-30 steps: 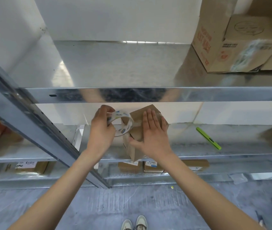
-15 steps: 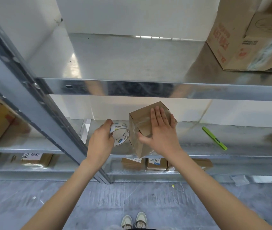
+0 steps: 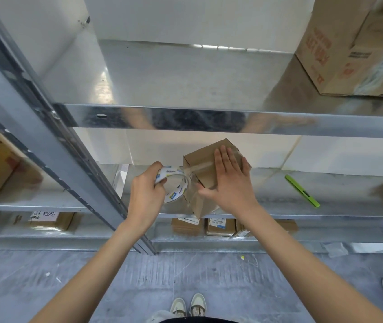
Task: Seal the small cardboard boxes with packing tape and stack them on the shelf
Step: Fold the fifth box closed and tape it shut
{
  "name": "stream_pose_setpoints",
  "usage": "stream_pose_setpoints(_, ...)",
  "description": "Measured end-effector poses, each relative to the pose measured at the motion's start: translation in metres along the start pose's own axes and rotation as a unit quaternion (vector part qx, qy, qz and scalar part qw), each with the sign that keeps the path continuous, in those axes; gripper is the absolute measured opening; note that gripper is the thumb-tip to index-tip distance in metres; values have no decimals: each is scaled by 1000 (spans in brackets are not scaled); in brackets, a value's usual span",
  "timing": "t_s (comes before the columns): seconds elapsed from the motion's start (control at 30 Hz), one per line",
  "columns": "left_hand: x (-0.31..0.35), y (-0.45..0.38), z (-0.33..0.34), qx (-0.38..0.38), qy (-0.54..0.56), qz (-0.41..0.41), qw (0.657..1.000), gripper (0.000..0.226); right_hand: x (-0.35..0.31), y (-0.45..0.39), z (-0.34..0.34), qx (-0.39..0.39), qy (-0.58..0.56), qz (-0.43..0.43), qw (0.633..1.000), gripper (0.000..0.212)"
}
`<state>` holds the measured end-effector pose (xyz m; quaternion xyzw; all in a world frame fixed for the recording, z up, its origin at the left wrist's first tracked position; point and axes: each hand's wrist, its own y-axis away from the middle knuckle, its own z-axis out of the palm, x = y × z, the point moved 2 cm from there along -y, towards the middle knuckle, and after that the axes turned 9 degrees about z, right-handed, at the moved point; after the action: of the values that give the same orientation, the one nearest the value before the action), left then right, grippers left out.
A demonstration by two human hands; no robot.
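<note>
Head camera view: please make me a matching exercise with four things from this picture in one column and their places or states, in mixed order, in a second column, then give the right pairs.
Things
1. tape roll
2. small cardboard box
3. green cutter
4. large cardboard box

Places or states
A. lies alone on the middle shelf, at the right
B. stands on the top shelf, at the right
C. gripped by the left hand
D. pressed under the flat right hand

Right pairs: 1-C, 2-D, 3-A, 4-B
</note>
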<state>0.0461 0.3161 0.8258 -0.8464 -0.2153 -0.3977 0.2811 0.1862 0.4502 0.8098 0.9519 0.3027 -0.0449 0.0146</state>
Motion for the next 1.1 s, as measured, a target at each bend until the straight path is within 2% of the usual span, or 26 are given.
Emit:
stream_pose_setpoints(0.2, -15, 0, -2, -16, -33, 0, 999, 32, -1, 0, 1, 7, 1, 0, 1000, 110)
stream_pose_setpoints(0.57, -40, 9, 16, -34, -119, 22, 992, 23, 0, 1, 3, -4, 2, -2, 1000, 114)
stream_pose_setpoints(0.63, -48, 12, 26, -54, -130, 7, 990, 27, -1, 2, 3, -6, -2, -7, 1000, 114)
stream_pose_setpoints(0.73, -58, 24, 42, -103, -146, -15, 984, 20, -2, 4, 2, -13, -12, -7, 1000, 115)
stream_pose_setpoints(0.9, -62, 36, 58, -136, -186, -23, 973, 17, 2, -1, 3, -13, -15, -20, 1000, 116)
stream_pose_setpoints(0.97, -59, 38, 60, -147, -160, -34, 975, 21, 6, -5, 3, -15, -15, -31, 999, 115)
stream_pose_setpoints(1.1, -48, 52, 59, -175, -6, -28, 984, 26, 25, -18, -3, -48, -24, -69, 996, 111)
